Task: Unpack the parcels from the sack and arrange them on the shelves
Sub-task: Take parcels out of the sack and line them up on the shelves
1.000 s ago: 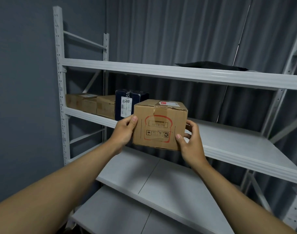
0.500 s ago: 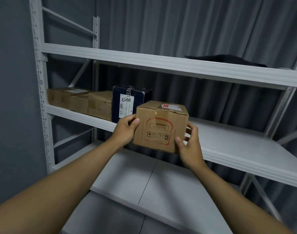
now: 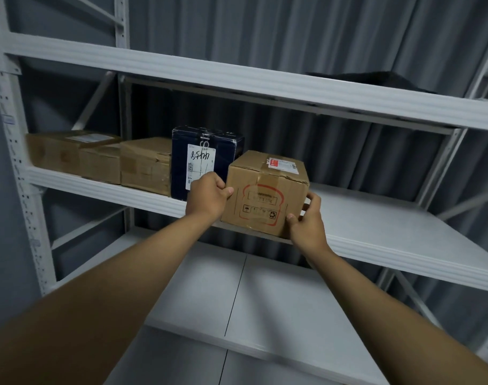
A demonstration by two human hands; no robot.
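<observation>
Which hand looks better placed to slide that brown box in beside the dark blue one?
Probably the right hand. It grips the cardboard box at its outer corner, away from the navy box, so it could push inward. The left hand sits between the two boxes.

I see a brown box (image 3: 265,193) with a red bread-shaped outline, dark handling symbols and a white label with a red patch. Beside it is a navy box (image 3: 206,159) bearing a white label with black handwriting. Three plain brown boxes (image 3: 98,157) sit on white shelves (image 3: 390,226) before a grey pleated curtain (image 3: 293,40).
</observation>
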